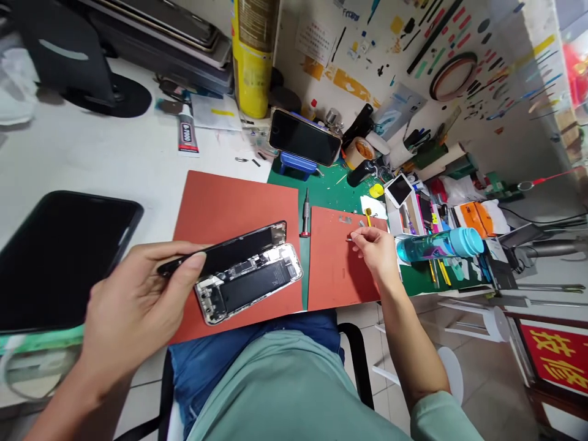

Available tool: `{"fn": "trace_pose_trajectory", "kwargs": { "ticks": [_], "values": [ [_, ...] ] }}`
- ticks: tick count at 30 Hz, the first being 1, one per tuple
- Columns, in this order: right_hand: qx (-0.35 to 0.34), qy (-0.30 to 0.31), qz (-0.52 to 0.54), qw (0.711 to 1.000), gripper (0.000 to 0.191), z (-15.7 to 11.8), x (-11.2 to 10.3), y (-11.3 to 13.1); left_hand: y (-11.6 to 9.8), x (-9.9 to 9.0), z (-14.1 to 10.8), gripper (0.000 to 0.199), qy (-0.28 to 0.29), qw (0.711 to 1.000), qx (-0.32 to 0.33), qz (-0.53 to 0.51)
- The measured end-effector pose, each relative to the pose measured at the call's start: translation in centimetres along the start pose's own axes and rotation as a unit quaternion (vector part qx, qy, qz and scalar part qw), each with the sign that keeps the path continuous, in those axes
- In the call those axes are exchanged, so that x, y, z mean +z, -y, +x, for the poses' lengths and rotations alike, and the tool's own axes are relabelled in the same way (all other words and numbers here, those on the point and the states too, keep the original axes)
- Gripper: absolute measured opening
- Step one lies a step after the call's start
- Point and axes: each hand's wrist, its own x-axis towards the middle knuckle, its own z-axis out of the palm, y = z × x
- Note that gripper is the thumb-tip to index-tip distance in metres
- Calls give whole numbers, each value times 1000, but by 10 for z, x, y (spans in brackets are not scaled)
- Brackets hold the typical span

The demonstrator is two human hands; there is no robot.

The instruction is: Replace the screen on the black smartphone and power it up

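My left hand (pixel 142 294) grips the lifted screen (pixel 239 248) of an opened smartphone by its left end, thumb on top. Below the tilted screen lies the phone body (pixel 252 285), its black battery and circuit board exposed, resting on a red-brown mat (pixel 229 196). Over a second red-brown mat (pixel 331 263) to the right, my right hand (pixel 374 248) is closed in a pinch. A tiny dark piece shows at its fingertips, too small to name. Small metal parts (pixel 344 218) lie just beyond that hand. Between the mats stands a screwdriver (pixel 306 213), lying lengthwise.
A large dark tablet (pixel 68 257) lies at the left. Behind the mats are a glue tube (pixel 187 131), a yellow can (pixel 252 61) and a phone (pixel 304 138) propped on a blue stand. A blue water bottle (pixel 441 244) lies beyond my right forearm.
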Motion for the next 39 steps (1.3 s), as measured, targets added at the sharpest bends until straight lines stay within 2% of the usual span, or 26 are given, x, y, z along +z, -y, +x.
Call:
{"fn": "trace_pose_trajectory", "kwargs": {
  "ticks": [4,5,7,9,12,15,18,23,31,39],
  "values": [
    [-57,-31,-36,997,28,-18,6,10,2,0,-1,22,42,999,10,-30],
    [-83,-11,-32,996,26,-27,10,15,2,-1,-1,23,52,998,14,-41],
    [-133,86,7,987,22,-47,24,29,1,-1,0,25,59,996,30,-58],
    [-135,183,56,972,20,-63,42,43,0,0,0,24,45,996,50,-62],
    [-105,241,50,964,21,-73,68,57,-2,1,0,20,26,996,60,-57],
    [-118,247,13,962,20,-70,84,63,-4,2,-1,21,25,996,58,-66],
    [-131,242,4,961,20,-68,90,65,-6,1,-1,21,27,995,65,-75],
    [-134,241,9,961,19,-74,90,65,-9,1,0,19,33,992,81,-88],
    [-177,222,0,959,21,-80,89,61,-5,5,0,19,17,990,104,-89],
    [-253,202,-18,946,21,-82,88,57,-9,2,0,19,17,989,108,-96]
  ]
}}
